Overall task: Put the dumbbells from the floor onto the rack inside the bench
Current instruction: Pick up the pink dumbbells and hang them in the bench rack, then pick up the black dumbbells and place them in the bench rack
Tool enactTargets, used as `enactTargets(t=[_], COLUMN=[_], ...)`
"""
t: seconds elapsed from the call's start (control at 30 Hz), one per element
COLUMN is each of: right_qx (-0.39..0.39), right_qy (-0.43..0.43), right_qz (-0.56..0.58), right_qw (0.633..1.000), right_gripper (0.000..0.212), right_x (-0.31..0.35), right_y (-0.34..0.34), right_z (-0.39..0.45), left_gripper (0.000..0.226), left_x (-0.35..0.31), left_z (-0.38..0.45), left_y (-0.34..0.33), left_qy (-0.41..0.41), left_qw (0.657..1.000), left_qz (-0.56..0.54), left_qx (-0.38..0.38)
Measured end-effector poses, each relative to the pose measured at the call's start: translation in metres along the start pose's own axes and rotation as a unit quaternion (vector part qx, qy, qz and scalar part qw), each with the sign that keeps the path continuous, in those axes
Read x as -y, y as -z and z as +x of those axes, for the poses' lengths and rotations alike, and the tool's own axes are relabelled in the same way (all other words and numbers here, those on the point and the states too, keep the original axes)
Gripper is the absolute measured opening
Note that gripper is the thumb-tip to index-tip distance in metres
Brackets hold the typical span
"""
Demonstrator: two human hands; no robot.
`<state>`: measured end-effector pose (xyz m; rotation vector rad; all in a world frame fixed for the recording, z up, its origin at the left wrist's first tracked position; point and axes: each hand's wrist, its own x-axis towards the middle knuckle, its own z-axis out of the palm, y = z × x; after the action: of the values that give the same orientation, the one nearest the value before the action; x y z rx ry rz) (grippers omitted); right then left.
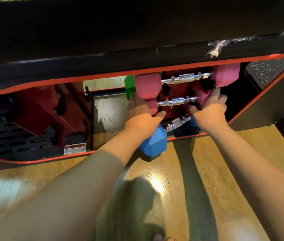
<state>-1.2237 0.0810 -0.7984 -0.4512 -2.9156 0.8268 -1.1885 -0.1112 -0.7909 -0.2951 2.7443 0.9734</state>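
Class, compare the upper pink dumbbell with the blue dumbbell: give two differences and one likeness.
The upper pink dumbbell lies level, high on the rack; the blue dumbbell sits lowest, angled, one head sticking out over the floor. No hand touches the pink; the left hand overlaps the blue. Both have knurled chrome handles.

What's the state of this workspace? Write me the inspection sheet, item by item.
Surface: wooden floor, glare patches.
Job's things: upper pink dumbbell on red rack; lower pink dumbbell gripped at both ends; blue dumbbell lowest, its near head jutting out of the bench opening.
Clutter: green dumbbell head behind; warning label.
Grippers: left hand and right hand each hold one head.
Cables: nothing seen.
Surroundings: black bench, red-trimmed opening.
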Motion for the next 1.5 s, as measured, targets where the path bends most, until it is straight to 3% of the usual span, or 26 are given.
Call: enactTargets(t=[0.1, 0.23, 0.33, 0.47, 0.6, 0.77, 0.9, 1.23, 1.5], right_qx=[0.001, -0.001, -0.024, -0.044, -0.027, 0.091, 0.201, 0.376, 0.525], right_qy=[-0.009, -0.022, -0.016, -0.007, 0.084, 0.242, 0.339, 0.490, 0.587], right_qz=[-0.045, -0.092, -0.074, -0.017, 0.044, 0.075, 0.054, 0.030, -0.119], right_qw=[0.999, 0.996, 0.997, 0.999, 0.995, 0.963, 0.918, 0.786, 0.605], right_gripper=[0.097, 0.099, 0.090, 0.079, 0.070, 0.062, 0.060, 0.057, 0.079], right_x=[0.008, 0.021, 0.034, 0.053, 0.079, 0.126, 0.169, 0.220, 0.196], right_y=[0.000, 0.002, -0.001, -0.014, -0.030, -0.047, -0.067, -0.133, -0.178], right_z=[-0.011, -0.032, -0.056, -0.102, -0.148, -0.198, -0.248, -0.375, -0.460], left_gripper=[0.056, 0.082, 0.075, 0.055, 0.045, 0.040, 0.039, 0.047, 0.062], left_x=[0.020, 0.035, 0.054, 0.092, 0.138, 0.205, 0.265, 0.377, 0.447], left_z=[-0.003, -0.018, -0.036, -0.068, -0.109, -0.170, -0.228, -0.381, -0.472], left_y=[0.005, 0.018, 0.036, 0.066, 0.097, 0.128, 0.145, 0.137, 0.106], left_qy=[-0.041, -0.095, -0.083, -0.081, -0.078, -0.025, 0.060, 0.240, 0.390], left_qw=[0.998, 0.988, 0.991, 0.994, 0.994, 0.990, 0.975, 0.933, 0.878], left_qz=[-0.052, -0.120, -0.102, -0.075, -0.068, -0.089, -0.152, -0.182, -0.100], left_qx=[0.013, 0.003, 0.020, -0.017, -0.048, -0.102, -0.148, -0.195, -0.259])
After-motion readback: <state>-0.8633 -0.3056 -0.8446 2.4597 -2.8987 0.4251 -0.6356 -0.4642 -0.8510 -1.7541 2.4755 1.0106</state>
